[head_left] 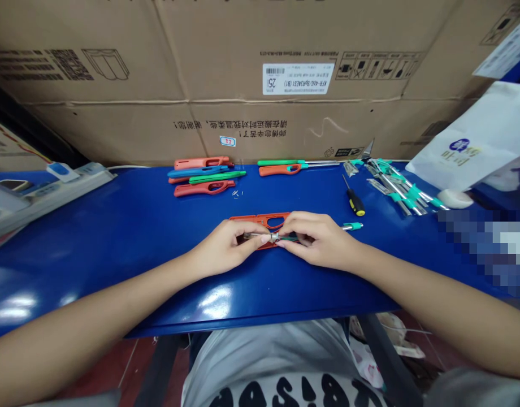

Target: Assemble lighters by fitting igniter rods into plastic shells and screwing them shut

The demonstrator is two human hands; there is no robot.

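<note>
My left hand [234, 243] pinches a small clear lighter fuel tank [255, 236] by its body. At the tank's metal valve end [275, 237], the fingertips of my right hand [317, 237] are pressed together; what exactly lies in them is too small to make out. Orange lighter casing halves [260, 218] lie on the table just beneath and behind both hands, partly covered by them. Past my right hand, a metal lighter tube with a green end [352, 226] sticks out to the right.
Red, blue and green lighter casings [204, 175] lie at the back left, with lighters [285, 167] beside them. A screwdriver [354, 202] and a pile of metal tubes with green ends [404, 186] are on the right. A cardboard box [226, 73] walls off the back; a power strip [73, 183] stands left.
</note>
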